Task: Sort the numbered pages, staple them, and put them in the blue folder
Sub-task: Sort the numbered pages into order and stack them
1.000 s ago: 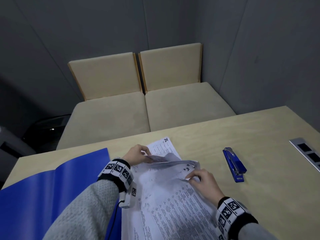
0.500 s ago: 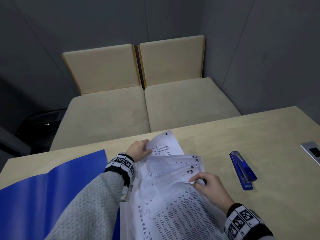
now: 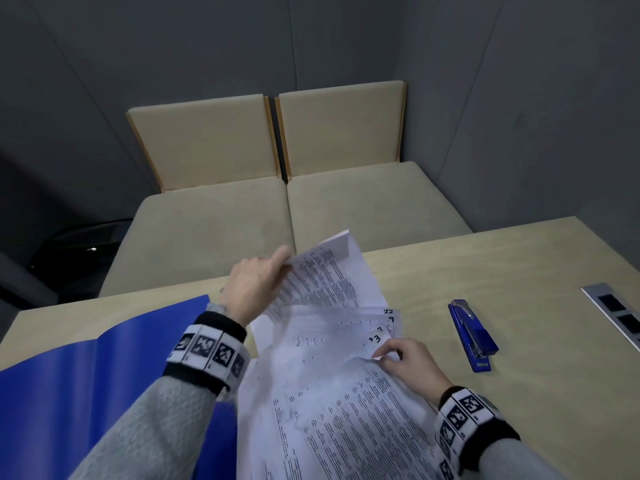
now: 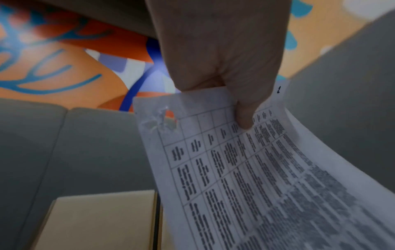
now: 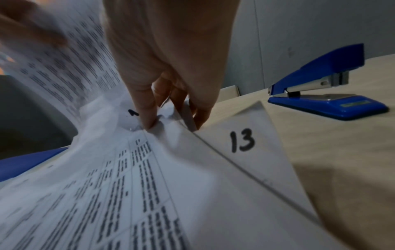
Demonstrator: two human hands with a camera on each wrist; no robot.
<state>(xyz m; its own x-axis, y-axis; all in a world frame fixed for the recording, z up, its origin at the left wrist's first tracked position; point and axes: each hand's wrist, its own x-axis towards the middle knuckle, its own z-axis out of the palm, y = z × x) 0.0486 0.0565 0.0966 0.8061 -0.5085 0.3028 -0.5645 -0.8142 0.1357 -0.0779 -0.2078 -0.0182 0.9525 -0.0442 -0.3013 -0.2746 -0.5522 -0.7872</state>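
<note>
A fanned stack of printed pages (image 3: 332, 393) with handwritten corner numbers lies on the wooden table between my hands. My left hand (image 3: 258, 282) pinches the top edge of one page (image 3: 325, 275) and holds it lifted off the stack; the left wrist view shows the thumb (image 4: 243, 116) pressed on that page (image 4: 245, 169). My right hand (image 3: 401, 358) pinches the right corners of the fanned pages, near the numbers 3, 9 and 22. In the right wrist view its fingertips (image 5: 149, 123) crumple a corner beside a page marked 13 (image 5: 242, 140). The open blue folder (image 3: 86, 375) lies at the left.
A blue stapler (image 3: 472, 336) (image 5: 324, 89) lies on the table to the right of the pages. A metal socket panel (image 3: 616, 313) is set into the table at the far right. Two beige cushioned seats (image 3: 277, 209) stand beyond the table's far edge, against grey walls.
My left hand has risen and moved away from me, lifting one page off the stack. The right hand stayed at the pages' right corners, and the pages fanned out more.
</note>
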